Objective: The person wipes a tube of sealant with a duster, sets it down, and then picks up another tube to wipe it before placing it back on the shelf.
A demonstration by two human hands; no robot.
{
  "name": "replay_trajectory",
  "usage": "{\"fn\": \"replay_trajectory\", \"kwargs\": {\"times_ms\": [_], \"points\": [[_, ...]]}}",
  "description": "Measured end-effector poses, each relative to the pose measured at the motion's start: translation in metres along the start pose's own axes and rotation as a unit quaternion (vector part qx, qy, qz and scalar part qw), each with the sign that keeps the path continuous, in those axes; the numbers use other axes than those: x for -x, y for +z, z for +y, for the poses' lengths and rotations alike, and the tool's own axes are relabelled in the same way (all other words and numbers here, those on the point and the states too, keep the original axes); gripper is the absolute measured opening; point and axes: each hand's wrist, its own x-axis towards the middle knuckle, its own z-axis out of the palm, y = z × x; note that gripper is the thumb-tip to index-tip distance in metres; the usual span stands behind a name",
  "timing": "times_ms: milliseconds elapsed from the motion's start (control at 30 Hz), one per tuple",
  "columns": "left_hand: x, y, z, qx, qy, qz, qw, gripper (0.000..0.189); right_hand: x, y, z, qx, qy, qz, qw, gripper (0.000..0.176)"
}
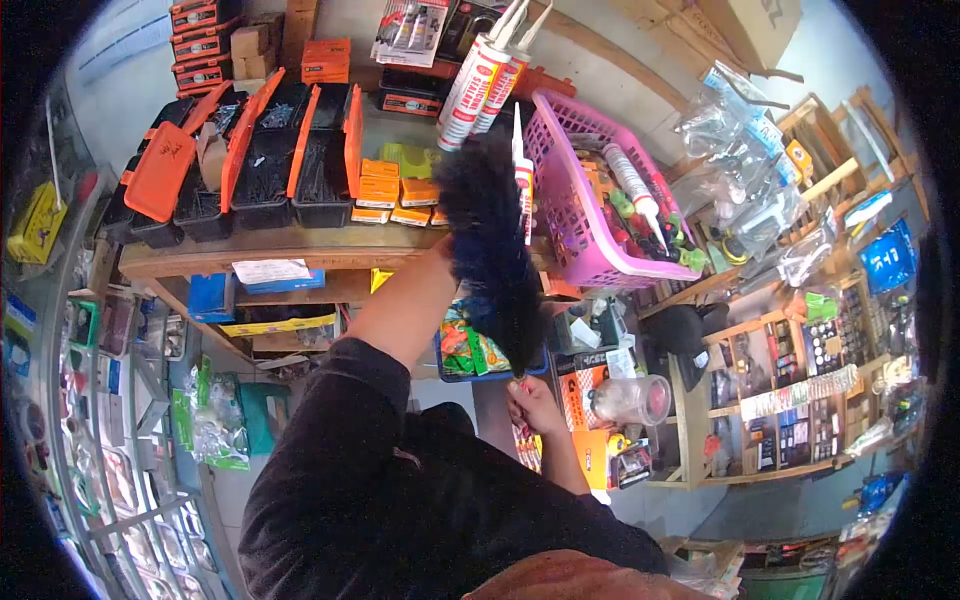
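Observation:
My right hand [537, 404] is closed around the handle end of a dark fluffy duster [490, 240], which stretches upward across the middle of the view. The forearm of my left hand [438, 268] reaches up to the shelf edge, and the duster hides the fingers. Near the duster's top, white and red silicone sealant tubes [470, 92] stand upright. Small orange boxes [380, 188] are stacked left of it. To its right sits a pink basket [580, 215] holding a sealant tube and other items.
Black bins with orange lids [160, 172] holding screws or nails line the wooden shelf [240, 252] at left. A blue tray [455, 374] of colourful packets lies below. A clear plastic jar [650, 400] is right of my right hand. Wooden racks [740, 405] stand at right.

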Motion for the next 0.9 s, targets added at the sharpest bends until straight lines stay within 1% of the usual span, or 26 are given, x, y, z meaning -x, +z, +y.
{"fn": "replay_trajectory", "kwargs": {"times_ms": [67,100,133,167,200,233,267,333,367,400,433,467,500,533,567,600,633,667,733,800,867,900], "points": [[0.005,0.018,0.002,0.079,0.039,0.061,0.994,0.039,-0.002,0.005,-0.005,-0.128,0.008,0.04,0.991,0.033],[0.002,0.011,0.009,0.03,0.049,0.013,0.998,0.044,-0.002,0.01,-0.013,-0.19,0.028,0.064,0.979,0.039],[0.001,0.005,0.009,0.011,0.034,0.001,0.999,0.046,-0.002,0.011,-0.013,-0.189,0.027,0.065,0.98,0.039],[-0.004,0.001,0.006,0.025,0.026,0.037,0.999,0.05,-0.001,0.011,-0.012,-0.135,0.037,0.048,0.989,0.038],[0.004,0.016,0.008,0.04,0.017,0.073,0.996,0.054,0.002,0.011,-0.01,-0.081,0.048,0.031,0.995,0.037],[-0.01,-0.007,0.003,0.142,0.027,-0.008,0.989,0.051,0.004,0.009,-0.004,-0.068,0.043,0.024,0.996,0.036],[-0.02,-0.03,-0.005,0.147,0.03,-0.011,0.989,0.051,0.006,0.006,0.0,-0.062,0.046,0.025,0.997,0.036],[-0.011,-0.027,-0.003,0.174,-0.011,0.003,0.985,0.044,0.006,0.01,-0.006,-0.125,0.031,0.052,0.99,0.036],[-0.013,-0.022,-0.002,0.127,0.023,0.012,0.992,0.042,0.006,0.012,-0.009,-0.138,0.054,0.081,0.986,0.035],[-0.001,0.005,0.005,0.079,0.054,0.02,0.995,0.041,0.007,0.012,-0.009,-0.14,0.056,0.084,0.985,0.035],[-0.012,-0.007,0.003,0.056,0.047,0.04,0.997,0.041,0.008,0.011,-0.008,-0.131,0.058,0.058,0.988,0.034],[-0.02,-0.024,-0.004,0.056,0.044,0.038,0.997,0.041,0.008,0.01,-0.007,-0.121,0.06,0.032,0.99,0.033],[-0.02,-0.032,-0.009,0.095,0.012,-0.017,0.995,0.042,0.01,0.008,-0.007,-0.092,0.061,0.014,0.994,0.033],[-0.023,-0.037,-0.011,0.134,-0.016,-0.074,0.988,0.043,0.011,0.007,-0.007,-0.087,0.061,0.015,0.994,0.033],[-0.028,-0.04,-0.011,0.136,-0.01,-0.078,0.988,0.043,0.01,0.006,-0.007,-0.07,0.048,0.051,0.995,0.034],[-0.013,-0.016,-0.003,0.127,0.032,-0.058,0.99,0.045,0.007,0.004,-0.008,-0.055,0.033,0.086,0.994,0.034],[-0.003,0.001,0.003,0.117,0.069,-0.036,0.99,0.047,0.005,-0.001,-0.007,-0.089,0.046,0.087,0.991,0.033],[-0.003,0.005,0.005,0.103,0.053,0.014,0.993,0.047,0.005,-0.003,-0.009,-0.093,0.047,0.087,0.991,0.033],[0.004,0.009,0.01,0.07,0.024,0.009,0.997,0.047,0.005,-0.004,-0.012,-0.101,0.055,0.045,0.992,0.031],[-0.002,0.007,0.01,0.076,0.033,0.002,0.997,0.047,0.006,-0.003,-0.011,-0.08,0.072,0.044,0.993,0.031],[-0.009,0.002,0.008,0.089,0.052,-0.007,0.995,0.046,0.005,-0.002,-0.004,-0.027,0.034,0.059,0.997,0.031],[-0.006,0.005,0.009,0.095,0.059,-0.009,0.994,0.046,0.001,0.0,-0.006,-0.051,0.029,0.067,0.996,0.031]]}}
